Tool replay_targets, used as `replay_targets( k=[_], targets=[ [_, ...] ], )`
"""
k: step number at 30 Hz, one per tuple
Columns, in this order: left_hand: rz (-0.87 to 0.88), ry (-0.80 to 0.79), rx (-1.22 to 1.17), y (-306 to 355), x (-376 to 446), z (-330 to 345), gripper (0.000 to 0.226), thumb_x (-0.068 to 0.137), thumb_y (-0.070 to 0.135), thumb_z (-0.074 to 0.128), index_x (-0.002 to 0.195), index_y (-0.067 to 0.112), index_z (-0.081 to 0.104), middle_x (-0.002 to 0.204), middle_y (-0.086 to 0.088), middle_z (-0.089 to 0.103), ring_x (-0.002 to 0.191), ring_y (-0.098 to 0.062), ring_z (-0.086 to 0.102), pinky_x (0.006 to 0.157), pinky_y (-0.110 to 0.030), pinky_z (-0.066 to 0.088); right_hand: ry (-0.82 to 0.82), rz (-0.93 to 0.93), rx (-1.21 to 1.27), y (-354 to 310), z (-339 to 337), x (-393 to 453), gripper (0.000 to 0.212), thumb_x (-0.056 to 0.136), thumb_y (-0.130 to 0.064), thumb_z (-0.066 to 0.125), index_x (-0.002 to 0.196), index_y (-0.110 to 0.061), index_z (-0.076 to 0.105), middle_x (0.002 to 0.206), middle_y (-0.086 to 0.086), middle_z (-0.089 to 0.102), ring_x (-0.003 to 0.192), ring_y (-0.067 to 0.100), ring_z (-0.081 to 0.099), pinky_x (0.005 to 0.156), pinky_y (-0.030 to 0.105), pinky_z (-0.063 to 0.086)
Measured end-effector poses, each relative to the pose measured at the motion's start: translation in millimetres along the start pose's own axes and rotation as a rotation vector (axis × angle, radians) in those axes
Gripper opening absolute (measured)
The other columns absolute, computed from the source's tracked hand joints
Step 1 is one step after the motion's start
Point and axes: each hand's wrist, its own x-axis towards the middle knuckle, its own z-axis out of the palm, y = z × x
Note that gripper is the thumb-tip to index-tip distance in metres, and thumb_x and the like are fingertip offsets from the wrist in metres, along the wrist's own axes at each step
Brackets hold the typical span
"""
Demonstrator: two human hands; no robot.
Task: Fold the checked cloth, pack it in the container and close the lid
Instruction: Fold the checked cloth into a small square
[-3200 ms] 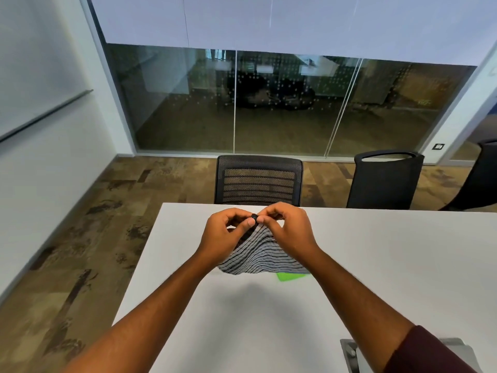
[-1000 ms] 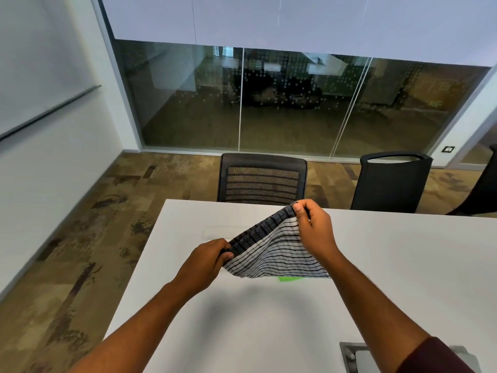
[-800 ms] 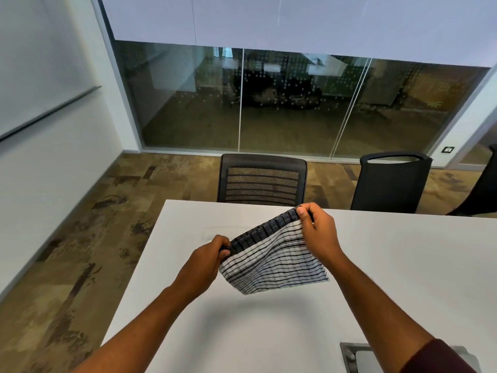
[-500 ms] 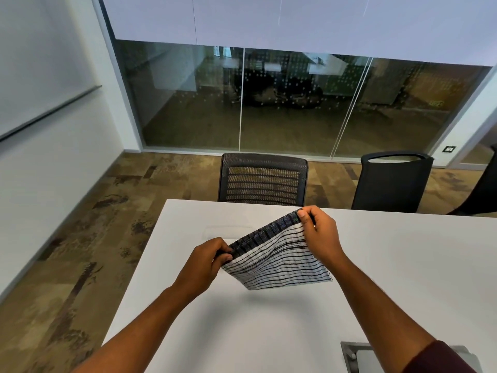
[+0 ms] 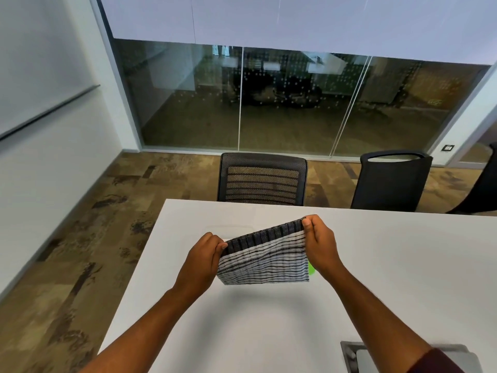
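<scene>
Glass partition wall (image 5: pixel 295 100) spans the far side of the room, frosted band on top, dim office behind it. Patterned brown floor (image 5: pixel 80 238), white wall on the left.

White table (image 5: pixel 269 332) fills the lower frame. Two chairs at its far edge: mesh-back chair (image 5: pixel 262 180) dead centre, solid black chair (image 5: pixel 392 181) to its right. Grey cable hatch (image 5: pixel 357 356) is set in the table's near right, partly covered by the right forearm.

Checked cloth (image 5: pixel 265 261) is held up off the table, mid-frame, stretched between both hands, dark border along the top edge, which slopes up toward the right. The rest hangs below as a folded panel.

Left hand (image 5: pixel 200 261) is pinched on the top-left corner; right hand (image 5: pixel 320 244) is pinched on the top-right corner, higher up.

A green object (image 5: pixel 311 269) pokes out between the cloth's right edge and the right wrist, mostly blocked by both; can't tell what it is.
</scene>
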Motion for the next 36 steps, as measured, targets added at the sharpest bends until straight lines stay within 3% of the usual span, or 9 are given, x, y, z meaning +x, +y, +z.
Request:
replay_targets(
  k=[4, 7, 11, 14, 17, 21, 27, 30, 36],
  targets=[
    [-0.106, 0.010, -0.189, 11.4, 5.1, -0.4, 0.034, 0.105, 0.028, 0.038, 0.082, 0.011, 0.057, 0.079, -0.004, 0.056, 0.074, -0.018, 0.056, 0.067, -0.038, 0.048, -0.024, 0.065, 0.055, 5.1, 2.5, -1.7, 0.027, 0.109, -0.028, 0.038, 0.099, -0.014, 0.059, 0.086, -0.002, 0.065, 0.084, 0.020, 0.064, 0.069, 0.028, 0.052],
    [-0.315, -0.120, -0.416, 15.1, 9.5, -5.5, 0.025, 0.104, 0.032, 0.051, 0.093, 0.011, 0.060, 0.089, -0.019, 0.066, 0.080, -0.022, 0.062, 0.074, -0.044, 0.054, -0.063, 0.142, 0.165, 3.4, -1.4, -2.5, 0.030, 0.108, -0.034, 0.038, 0.099, -0.018, 0.063, 0.093, 0.002, 0.069, 0.091, 0.021, 0.066, 0.075, 0.030, 0.056],
    [-0.406, -0.143, -0.624, 17.8, 15.9, -9.4, 0.015, 0.097, 0.024, 0.066, 0.100, 0.015, 0.055, 0.095, -0.017, 0.072, 0.082, -0.019, 0.070, 0.073, -0.041, 0.059, -0.089, 0.231, 0.380, -4.8, -14.5, 1.3, 0.037, 0.107, -0.040, 0.039, 0.105, -0.017, 0.068, 0.099, 0.010, 0.075, 0.095, 0.026, 0.072, 0.084, 0.040, 0.061],
    [-0.453, -0.058, -0.677, 19.0, 20.9, -9.8, 0.016, 0.095, 0.022, 0.069, 0.098, 0.015, 0.054, 0.096, -0.020, 0.073, 0.086, -0.029, 0.073, 0.076, -0.047, 0.061, -0.358, 0.290, 0.561, -0.9, -23.2, -5.6, 0.039, 0.102, -0.044, 0.050, 0.113, -0.014, 0.071, 0.107, 0.014, 0.077, 0.101, 0.032, 0.074, 0.086, 0.042, 0.062],
    [-0.468, -0.065, -0.657, 16.3, 20.6, -8.5, 0.017, 0.094, 0.027, 0.070, 0.097, 0.018, 0.056, 0.093, -0.014, 0.075, 0.085, -0.026, 0.074, 0.072, -0.041, 0.061, -0.571, 0.248, 0.584, 10.8, -20.8, -20.0, 0.029, 0.095, -0.025, 0.067, 0.119, -0.010, 0.072, 0.113, 0.016, 0.077, 0.107, 0.036, 0.073, 0.085, 0.039, 0.061],
    [-0.491, -0.114, -0.699, 12.9, 14.3, -7.6, 0.015, 0.092, 0.030, 0.071, 0.100, 0.019, 0.063, 0.096, -0.009, 0.078, 0.089, -0.024, 0.076, 0.074, -0.036, 0.063, -0.488, 0.248, 0.663, 8.6, -19.7, -24.1, 0.026, 0.095, -0.025, 0.066, 0.118, -0.014, 0.070, 0.114, 0.016, 0.076, 0.107, 0.034, 0.073, 0.085, 0.039, 0.061],
    [-0.414, -0.290, -0.665, -7.9, 0.9, -10.6, 0.016, 0.077, 0.007, 0.086, 0.085, 0.011, 0.072, 0.089, -0.007, 0.078, 0.087, -0.021, 0.074, 0.079, -0.030, 0.060, -0.363, -0.047, 0.516, -5.6, -35.4, -16.1, 0.013, 0.085, -0.011, 0.076, 0.099, -0.012, 0.074, 0.100, 0.010, 0.074, 0.098, 0.026, 0.071, 0.084, 0.032, 0.060],
    [-0.279, -0.450, -0.543, -7.7, -8.6, -2.8, 0.020, 0.071, 0.008, 0.090, 0.077, 0.020, 0.076, 0.108, -0.003, 0.077, 0.105, -0.018, 0.072, 0.097, -0.044, 0.057, -0.405, -0.153, 0.462, -8.1, -44.5, -14.7, 0.025, 0.082, 0.019, 0.068, 0.084, -0.006, 0.073, 0.098, 0.014, 0.076, 0.098, 0.029, 0.072, 0.088, 0.037, 0.060],
    [0.007, -0.638, -0.131, 0.7, -21.6, 19.9, 0.021, 0.076, 0.026, 0.088, 0.077, 0.034, 0.068, 0.160, 0.020, 0.035, 0.151, 0.002, 0.022, 0.119, -0.024, 0.029, -0.642, -0.163, 0.302, -17.9, -53.8, -17.4, 0.035, 0.081, 0.024, 0.063, 0.071, -0.009, 0.069, 0.096, 0.014, 0.079, 0.100, 0.031, 0.074, 0.089, 0.042, 0.060]
  ],
)
